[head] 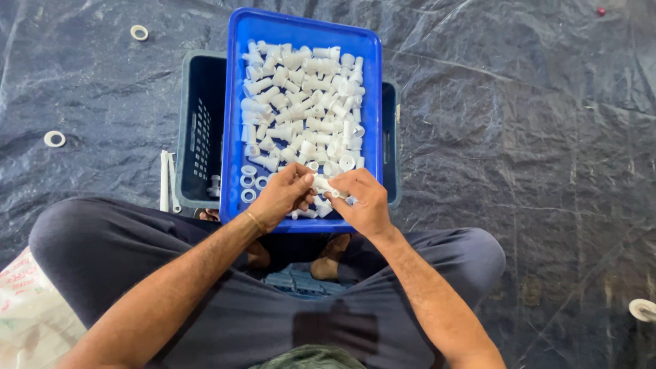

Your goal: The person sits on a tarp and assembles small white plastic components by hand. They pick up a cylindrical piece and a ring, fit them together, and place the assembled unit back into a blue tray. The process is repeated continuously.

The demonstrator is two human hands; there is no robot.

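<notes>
A blue plastic tray holds several white cylindrical plastic fittings in a heap, with a few white rings near its front left corner. Over the tray's near edge, my left hand and my right hand meet. Both pinch one white fitting between their fingertips. A thin bangle sits on my left wrist.
The tray rests on a dark grey crate. Dark plastic sheeting covers the floor. Loose white rings lie at the left, another ring at the far left, white strips beside the crate, and a white sack at the bottom left.
</notes>
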